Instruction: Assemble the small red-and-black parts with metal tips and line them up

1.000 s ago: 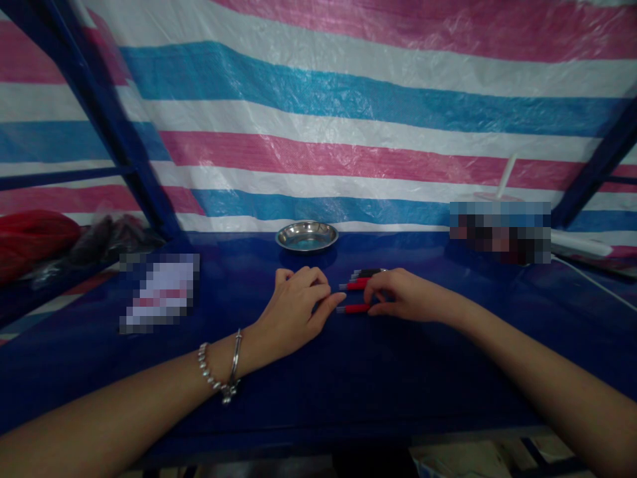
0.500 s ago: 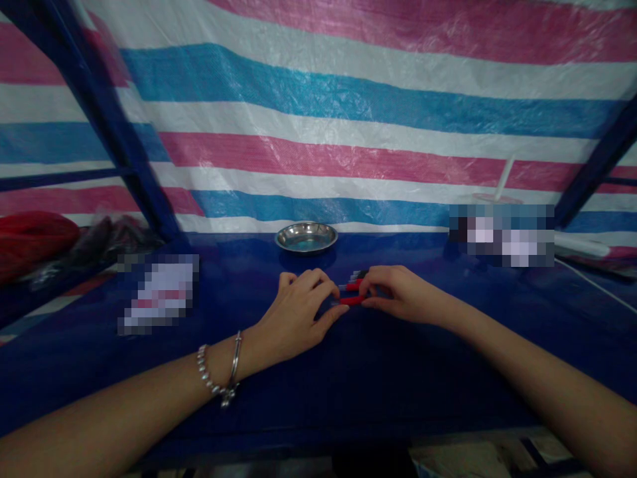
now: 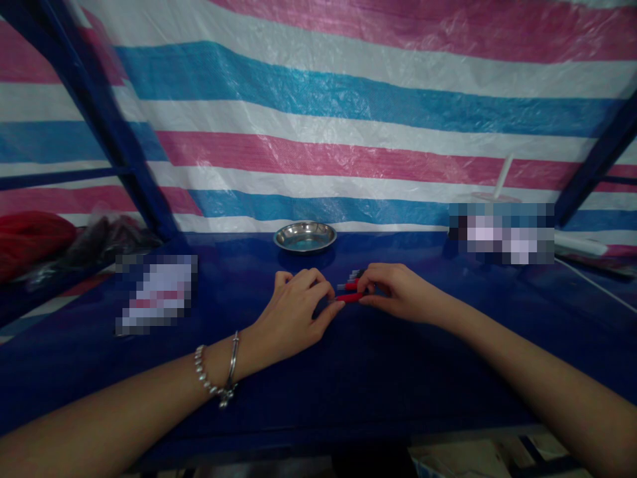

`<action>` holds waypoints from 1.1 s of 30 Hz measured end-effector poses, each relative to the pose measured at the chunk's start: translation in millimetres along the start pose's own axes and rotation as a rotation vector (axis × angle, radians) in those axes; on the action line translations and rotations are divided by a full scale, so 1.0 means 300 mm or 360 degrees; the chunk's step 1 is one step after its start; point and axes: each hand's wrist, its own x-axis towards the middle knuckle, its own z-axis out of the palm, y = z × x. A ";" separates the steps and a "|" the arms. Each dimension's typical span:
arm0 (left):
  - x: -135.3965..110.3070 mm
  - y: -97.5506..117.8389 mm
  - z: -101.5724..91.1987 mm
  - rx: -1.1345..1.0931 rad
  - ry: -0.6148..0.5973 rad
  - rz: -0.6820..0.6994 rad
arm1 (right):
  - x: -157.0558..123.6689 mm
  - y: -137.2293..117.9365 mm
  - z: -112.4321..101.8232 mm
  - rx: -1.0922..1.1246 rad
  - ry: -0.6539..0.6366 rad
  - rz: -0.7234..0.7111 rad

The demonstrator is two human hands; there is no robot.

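Note:
A red pen (image 3: 351,297) lies level between my two hands, low over the blue table. My left hand (image 3: 297,313), with bracelets at the wrist, has its thumb and index finger at the pen's left end. Around the right end of the same pen, my right hand (image 3: 396,289) closes with thumb and fingertips. Just behind it is a second red pen (image 3: 350,286), partly covered by my right fingers. Beyond that are dark pens (image 3: 356,273) with pale tips pointing left; their other ends are hidden behind my right hand.
A round, shallow metal dish (image 3: 305,238) stands at the table's back edge, before a striped plastic sheet (image 3: 318,153). A blurred-out white packet (image 3: 162,292) lies left. At the back right are a blurred-out item (image 3: 502,232) and a white cable (image 3: 597,282). Blue posts (image 3: 99,113) frame both sides.
Hardly anything differs. Both hands and the red pen sit slightly further left and up in the picture, and the whole view has shifted a little too.

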 end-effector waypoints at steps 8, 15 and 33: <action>0.000 0.001 -0.005 0.0009 -0.0002 0.0017 | 0.003 0.000 -0.004 0.0087 -0.0005 0.0030; 0.001 -0.001 0.002 0.0017 0.0103 -0.0011 | 0.003 0.004 -0.013 0.0275 -0.0108 0.0106; 0.007 0.003 -0.007 0.0040 0.0113 -0.0061 | 0.005 0.000 -0.012 0.0525 -0.0072 0.0255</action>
